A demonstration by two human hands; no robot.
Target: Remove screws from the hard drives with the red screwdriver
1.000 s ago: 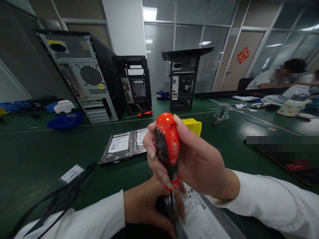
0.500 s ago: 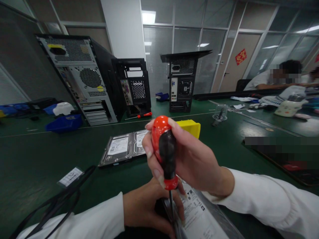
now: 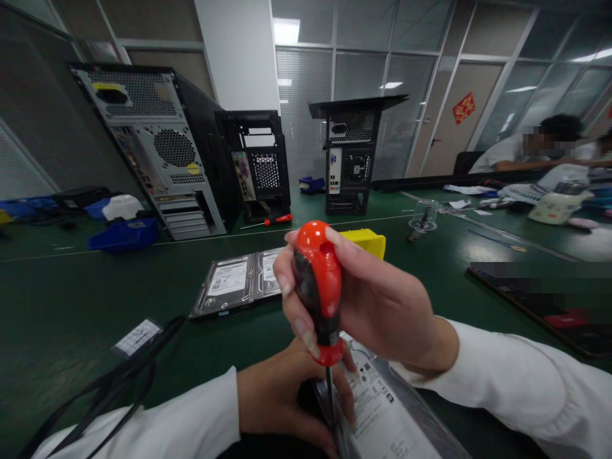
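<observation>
At the lower centre of the frame, the right hand (image 3: pixel 377 306) has its grip closed around an upright red-and-black plastic-handled screwdriver (image 3: pixel 318 280). Its shaft points down at a labelled silver metal hard drive (image 3: pixel 382 414), which the left hand (image 3: pixel 282 398) clasps in its grip on the dark green bench (image 3: pixel 71 306).

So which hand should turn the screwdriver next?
Right, I'd say. The right hand is wrapped around the red-and-black screwdriver handle, its shaft pointing down at the hard drive. The left hand lies low beside the shaft, resting on the drive, away from the handle.
</observation>
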